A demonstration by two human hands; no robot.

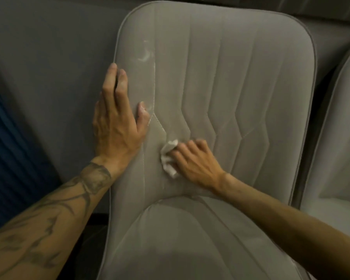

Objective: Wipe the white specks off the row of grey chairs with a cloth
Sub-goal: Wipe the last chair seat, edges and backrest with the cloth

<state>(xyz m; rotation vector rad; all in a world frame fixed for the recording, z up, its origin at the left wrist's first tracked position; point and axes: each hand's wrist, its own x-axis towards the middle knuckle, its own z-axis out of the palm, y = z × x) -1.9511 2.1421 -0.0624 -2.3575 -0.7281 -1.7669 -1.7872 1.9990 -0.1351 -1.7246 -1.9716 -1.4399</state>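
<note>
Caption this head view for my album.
Right hand holds white cloth against grey chair back; left hand rests on its edge.

Place: an indoor seating area; the exact kind could not be told.
Seating: a padded grey chair [220, 77] with stitched channels stood just beside a matching second chair [341, 142].
Backdrop: a plain grey wall [49, 57] ran behind, a dark blue pleated panel [4, 150] at left.

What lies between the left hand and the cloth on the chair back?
Head view: only backrest fabric crossed by a stitched seam separates left hand and cloth.
</note>
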